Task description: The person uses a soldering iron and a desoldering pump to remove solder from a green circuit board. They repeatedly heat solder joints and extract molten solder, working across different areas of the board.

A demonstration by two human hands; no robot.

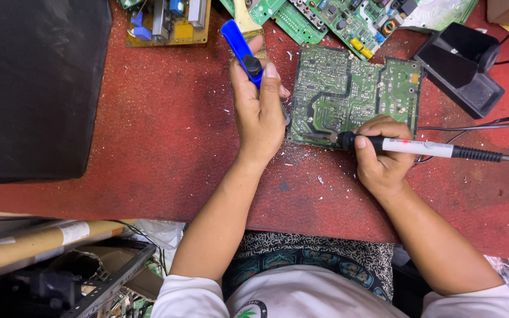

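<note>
A green circuit board [354, 88] lies solder side up on the red bench top [166, 135]. My right hand [383, 162] grips a white and black soldering iron [419, 147]; its tip rests on the board's lower left edge. My left hand [258, 112] holds a blue desoldering pump [240, 50] upright just left of the board, thumb on its black button, nozzle hidden behind the hand near the board's left edge.
More circuit boards [325, 17] and a yellow board [169, 23] lie along the far edge. A black iron stand [463, 68] sits at the right, with cables [484, 123] trailing. A large black panel [30, 88] fills the left. Solder flecks litter the bench.
</note>
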